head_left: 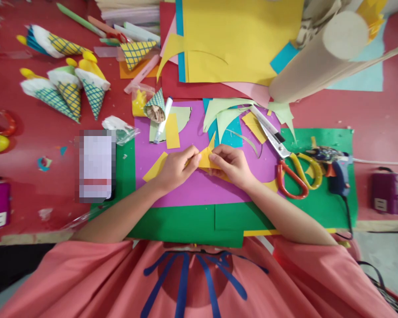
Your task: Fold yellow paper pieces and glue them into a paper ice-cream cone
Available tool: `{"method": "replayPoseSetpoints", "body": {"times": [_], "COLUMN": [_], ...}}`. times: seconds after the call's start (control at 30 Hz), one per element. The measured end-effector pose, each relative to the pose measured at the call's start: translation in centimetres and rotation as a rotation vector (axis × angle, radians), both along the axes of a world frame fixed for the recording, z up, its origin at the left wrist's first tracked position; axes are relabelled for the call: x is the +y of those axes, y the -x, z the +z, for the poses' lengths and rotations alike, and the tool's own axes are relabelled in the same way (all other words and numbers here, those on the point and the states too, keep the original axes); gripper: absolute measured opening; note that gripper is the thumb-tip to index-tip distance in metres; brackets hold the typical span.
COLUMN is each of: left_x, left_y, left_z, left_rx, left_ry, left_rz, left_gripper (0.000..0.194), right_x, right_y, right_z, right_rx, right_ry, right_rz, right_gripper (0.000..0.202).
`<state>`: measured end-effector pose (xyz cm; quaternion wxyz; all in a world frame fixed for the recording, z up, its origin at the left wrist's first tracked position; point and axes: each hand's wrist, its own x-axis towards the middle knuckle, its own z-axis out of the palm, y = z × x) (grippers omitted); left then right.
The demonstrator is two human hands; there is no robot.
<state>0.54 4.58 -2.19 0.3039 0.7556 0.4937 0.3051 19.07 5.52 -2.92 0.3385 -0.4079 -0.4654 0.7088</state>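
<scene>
Between my two hands is a small folded piece of yellow paper [205, 158], with a pointed tip sticking up. My left hand [181, 167] pinches its left side, and my right hand [231, 163] pinches its right side with thumb and fingers. Under them lies a purple sheet [172, 194] over green sheets [179, 223]. Yellow paper scraps [155, 165] rest by my left hand. Scissors [283, 154] with red and yellow handles lie open right of my right hand. A patterned paper cone [155, 106] and a white marker [163, 119] are beyond my left hand.
Several decorated cones [64, 92] lie at the far left. A glue gun [338, 172] with a cord rests at the right. Yellow sheets [239, 39] and a large pale paper roll [318, 57] fill the back. A blurred-out phone-shaped object [96, 165] lies left.
</scene>
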Motion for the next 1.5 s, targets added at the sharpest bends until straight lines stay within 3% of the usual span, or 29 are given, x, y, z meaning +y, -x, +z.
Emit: {"method": "replayPoseSetpoints", "body": {"times": [1.1, 1.5], "left_x": [0.06, 0.01], "left_y": [0.13, 0.13], "left_z": [-0.33, -0.27], "left_rx": [0.000, 0.033], "left_ry": [-0.047, -0.049], "left_rz": [-0.036, 0.003], "left_gripper": [0.025, 0.026], "right_x": [0.11, 0.04], "right_y": [0.02, 0.10], "right_z": [0.25, 0.15], "right_rx": [0.049, 0.012], "right_ry": [0.099, 0.006], "right_rz": [-0.009, -0.017], "right_gripper": [0.035, 0.034]}}
